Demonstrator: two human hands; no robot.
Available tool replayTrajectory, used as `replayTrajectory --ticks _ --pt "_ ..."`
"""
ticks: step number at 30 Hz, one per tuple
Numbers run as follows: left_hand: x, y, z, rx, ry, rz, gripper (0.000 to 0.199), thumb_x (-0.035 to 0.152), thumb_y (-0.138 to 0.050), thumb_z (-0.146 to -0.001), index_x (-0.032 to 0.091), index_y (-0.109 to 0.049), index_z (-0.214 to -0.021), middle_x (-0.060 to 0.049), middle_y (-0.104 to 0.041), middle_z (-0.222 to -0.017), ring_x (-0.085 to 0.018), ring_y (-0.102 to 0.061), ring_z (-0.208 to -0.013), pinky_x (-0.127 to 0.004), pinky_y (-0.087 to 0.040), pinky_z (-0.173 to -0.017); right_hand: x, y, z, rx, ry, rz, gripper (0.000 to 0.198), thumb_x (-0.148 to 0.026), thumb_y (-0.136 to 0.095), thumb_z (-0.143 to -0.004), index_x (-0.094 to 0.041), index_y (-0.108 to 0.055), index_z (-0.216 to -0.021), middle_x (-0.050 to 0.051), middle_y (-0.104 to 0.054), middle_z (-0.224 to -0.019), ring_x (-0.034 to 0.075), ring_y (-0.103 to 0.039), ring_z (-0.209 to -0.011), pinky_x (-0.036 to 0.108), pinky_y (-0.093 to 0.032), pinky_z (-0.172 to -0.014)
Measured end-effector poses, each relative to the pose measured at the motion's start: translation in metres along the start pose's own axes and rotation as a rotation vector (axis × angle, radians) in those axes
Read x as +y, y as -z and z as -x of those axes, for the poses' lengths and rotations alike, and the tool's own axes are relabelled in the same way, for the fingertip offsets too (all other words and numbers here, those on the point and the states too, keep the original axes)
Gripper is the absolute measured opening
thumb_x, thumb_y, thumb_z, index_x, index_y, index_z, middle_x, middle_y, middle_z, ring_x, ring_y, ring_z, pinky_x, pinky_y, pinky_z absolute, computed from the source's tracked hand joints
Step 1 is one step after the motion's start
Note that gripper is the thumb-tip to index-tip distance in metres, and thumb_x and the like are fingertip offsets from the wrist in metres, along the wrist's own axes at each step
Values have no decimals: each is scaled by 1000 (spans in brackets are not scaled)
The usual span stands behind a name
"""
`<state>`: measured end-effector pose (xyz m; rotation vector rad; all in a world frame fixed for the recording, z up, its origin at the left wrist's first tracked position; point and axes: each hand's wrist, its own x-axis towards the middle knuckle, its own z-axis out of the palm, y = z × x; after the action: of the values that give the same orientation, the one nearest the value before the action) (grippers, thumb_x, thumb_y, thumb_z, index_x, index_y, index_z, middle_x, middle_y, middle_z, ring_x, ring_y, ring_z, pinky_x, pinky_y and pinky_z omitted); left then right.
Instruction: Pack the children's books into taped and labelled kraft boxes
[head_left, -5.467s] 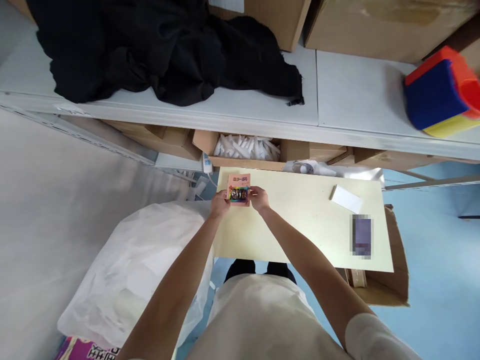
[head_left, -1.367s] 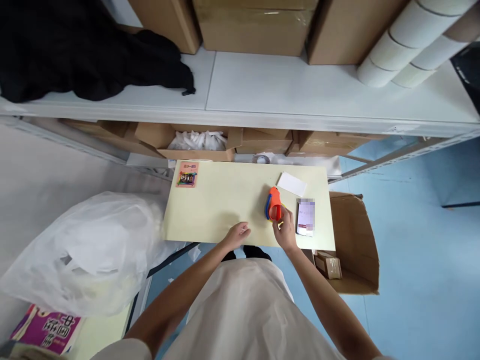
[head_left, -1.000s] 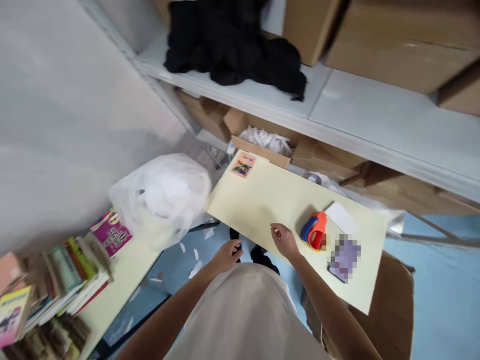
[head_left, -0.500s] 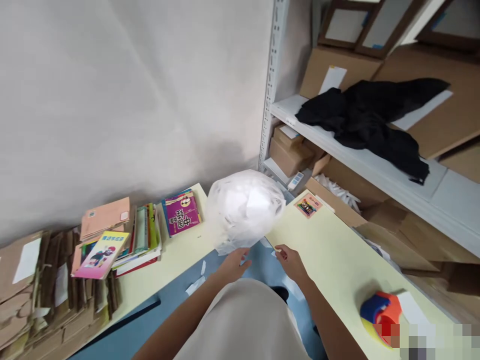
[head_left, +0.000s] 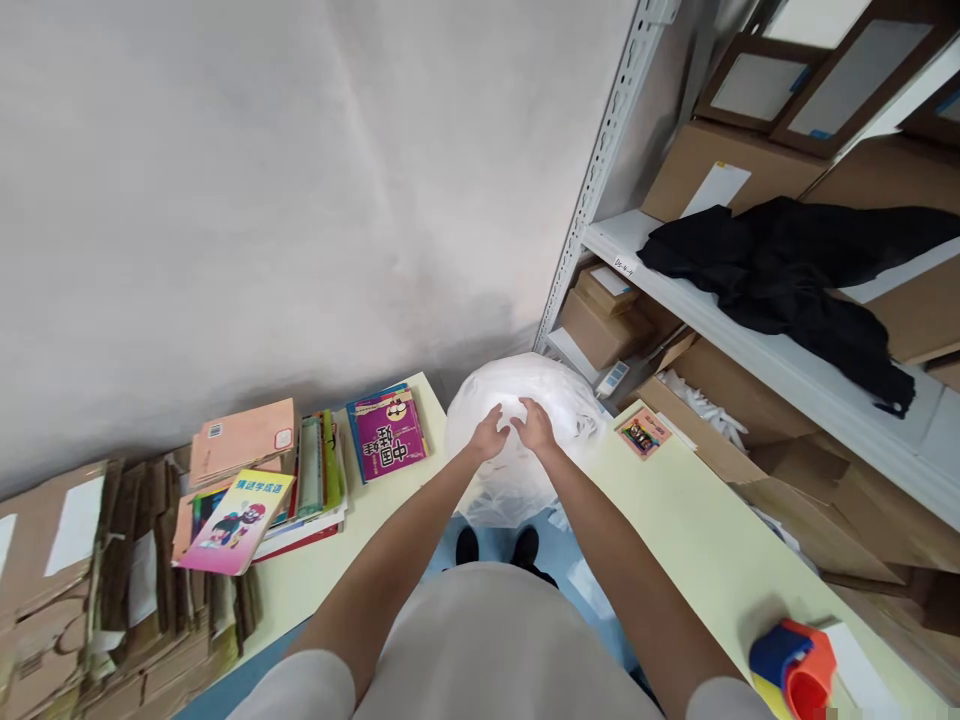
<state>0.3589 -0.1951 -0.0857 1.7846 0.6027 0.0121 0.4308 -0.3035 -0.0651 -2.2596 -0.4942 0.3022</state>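
A big, rounded white translucent plastic bag (head_left: 502, 490) stands between the two table tops, in front of my feet. My left hand (head_left: 490, 436) reaches over the upper part of the bag, fingers apart and slightly curved. Close beside it, my right hand (head_left: 534, 426) is held the same way, thumb and fingers spread. The two hands nearly meet above the bag. Nothing shows between the fingers. Whether the fingertips touch the plastic I cannot tell.
Stacked books (head_left: 241, 440) and a purple book (head_left: 390, 435) lie on the left table, beside folded cardboard (head_left: 142, 580). The right table (head_left: 675, 510) bears a small picture card (head_left: 643, 432) and a coloured plastic object (head_left: 795, 665). Shelving (head_left: 600, 240) holds boxes and black cloth (head_left: 780, 260).
Both hands have moved forward and closer together, from the near side of the bag to over it. My view has shifted, so my shoes now show below the bag.
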Motion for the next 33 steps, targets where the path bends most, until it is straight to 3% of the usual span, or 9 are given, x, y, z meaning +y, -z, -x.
replayTrajectory --ticks 5,9,12,15,18,21,25,29,33 --pt "3 -9 0 90 76 102 49 33 -50 -86 11 -46 -130 -14 -68 -108 -22 -63 -105 -36 -47 -92 0 -1 10 -71 2 -96 12 -20 -56 -75 -20 -61 -86 0 -66 -72 17 -63 -72 31 -50 -73" --pt "6 -1 25 153 66 138 44 40 -61 -77 12 -59 -111 -11 -69 -95 -22 -66 -90 -34 -50 -82 3 6 46 -189 182 -257 11 -25 -51 -79 -20 -60 -75 1 -65 -75 14 -59 -68 27 -48 -68" --pt "7 0 50 120 37 172 27 33 -59 -77 14 -63 -96 -7 -68 -84 -17 -65 -74 -30 -52 -71 5 10 73 -148 212 -302 10 -28 -52 -78 -20 -59 -76 4 -63 -87 17 -60 -83 29 -48 -71" --pt "10 -7 73 45 -34 198 19 29 -55 -78 15 -62 -89 -5 -67 -80 -14 -63 -70 -29 -52 -69 7 12 91 -73 115 -471 20 -34 -59 -74 -22 -54 -90 7 -59 -107 19 -59 -95 29 -50 -72" --pt "13 -10 89 -79 -169 132 22 31 -51 -82 16 -61 -95 -4 -66 -79 -15 -62 -74 -30 -51 -73 8 16 97 45 -78 -659 42 -35 -61 -71 -24 -43 -108 4 -61 -96 15 -62 -77 27 -51 -64" --pt "9 2 89 9 -249 -91 34 34 -51 -83 19 -56 -112 -6 -63 -93 -19 -60 -89 -36 -48 -85 14 33 98 165 -195 -669 42 -32 -59 -69 -22 -41 -106 -4 -58 -71 13 -57 -58 25 -46 -56" --pt "-2 23 65 172 -240 -300 68 37 -62 -75 12 -37 -134 -18 -46 -128 -30 -42 -126 -45 -33 -106 26 73 113 166 -160 -603 41 -32 -57 -69 -22 -42 -106 -6 -56 -64 11 -50 -52 23 -40 -51" --pt "8 20 45 -32 -295 -347 106 49 -74 -62 17 -16 -145 -20 -23 -149 -34 -20 -140 -48 -23 -111 38 113 143 197 -161 -617 34 -35 -54 -72 -25 -38 -101 -6 -53 -64 11 -47 -51 22 -37 -49" --pt "50 -3 40 -253 -549 -507 128 54 -82 -46 23 -11 -148 -18 -10 -155 -39 -3 -142 -57 -7 -110 56 145 177 270 -182 -605 27 -37 -54 -73 -25 -35 -88 -5 -50 -65 11 -46 -51 22 -37 -50"
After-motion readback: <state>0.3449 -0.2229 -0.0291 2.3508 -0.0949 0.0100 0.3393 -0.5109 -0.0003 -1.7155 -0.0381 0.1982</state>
